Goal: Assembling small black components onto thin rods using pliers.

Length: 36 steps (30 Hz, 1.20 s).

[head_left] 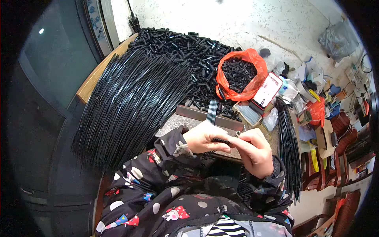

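Note:
My left hand [208, 137] is closed round a small black ridged piece [220, 140], which shows between thumb and fingers. Thin silvery rods [212, 110] run from beside that hand up over a metal bar [189, 112]; whether the hand grips them is hidden. My right hand [254, 151] meets the left at the black piece, its fingertips pinched together. What lies inside this pinch is too small to make out. A small pale metal tip [237, 134] shows just above the right fingers.
Long thin black rods [134, 102] fan out at left. Short black tubes [169, 45] are heaped behind; a red plastic bag [256, 59] holds small black notched parts [239, 73]. A phone [268, 91] leans near a rod tray [249, 114]. Another black rod bundle [289, 154] hangs at right.

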### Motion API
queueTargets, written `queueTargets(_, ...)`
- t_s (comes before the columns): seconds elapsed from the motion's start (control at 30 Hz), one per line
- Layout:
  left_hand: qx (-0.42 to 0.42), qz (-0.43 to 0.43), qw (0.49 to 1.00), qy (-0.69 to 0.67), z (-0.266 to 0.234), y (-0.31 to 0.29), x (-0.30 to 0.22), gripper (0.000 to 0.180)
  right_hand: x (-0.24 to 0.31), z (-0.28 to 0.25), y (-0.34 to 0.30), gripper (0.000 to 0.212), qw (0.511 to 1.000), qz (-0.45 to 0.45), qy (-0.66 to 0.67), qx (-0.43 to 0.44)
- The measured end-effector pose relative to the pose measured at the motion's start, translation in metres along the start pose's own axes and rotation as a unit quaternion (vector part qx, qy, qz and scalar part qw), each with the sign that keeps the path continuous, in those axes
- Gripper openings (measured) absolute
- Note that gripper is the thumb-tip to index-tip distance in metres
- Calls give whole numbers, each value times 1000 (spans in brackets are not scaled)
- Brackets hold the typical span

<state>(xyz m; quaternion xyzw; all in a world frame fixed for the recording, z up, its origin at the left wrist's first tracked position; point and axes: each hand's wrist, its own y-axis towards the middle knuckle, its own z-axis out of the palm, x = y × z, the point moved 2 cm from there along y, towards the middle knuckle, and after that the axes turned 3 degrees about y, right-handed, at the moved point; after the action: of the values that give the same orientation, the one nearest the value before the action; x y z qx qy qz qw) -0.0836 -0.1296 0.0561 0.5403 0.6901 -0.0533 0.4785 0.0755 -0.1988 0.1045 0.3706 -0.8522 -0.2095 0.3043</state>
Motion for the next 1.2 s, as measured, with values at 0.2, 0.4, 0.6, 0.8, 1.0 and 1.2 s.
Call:
queueTargets(0.2, -26, -22, 999, -24, 6, -5, 6, 30, 5, 10, 16, 50, 999, 1, 48, -10)
queueTargets(0.4, 55, -197, 954, 219, 56, -39, 63, 69, 9, 9, 19, 44, 998, -36, 11, 47)
queueTargets(0.6, 88, -149, 883, 436, 62, -52, 89, 93, 34, 21, 4, 28, 951, -19, 199, 237)
queueTargets(0.8, 96, -106, 914, 380, 66, -70, 79, 90, -80, 60, 26, 16, 984, 81, 147, 65)
queueTargets(1.0, 90, -91, 916, 379, 64, -83, 76, 91, -236, 56, -37, 12, 921, 267, -283, 31)
queueTargets(1.2, 98, -128, 927, 339, 52, -74, 67, 97, -238, 58, -38, 8, 936, 211, -280, 17)
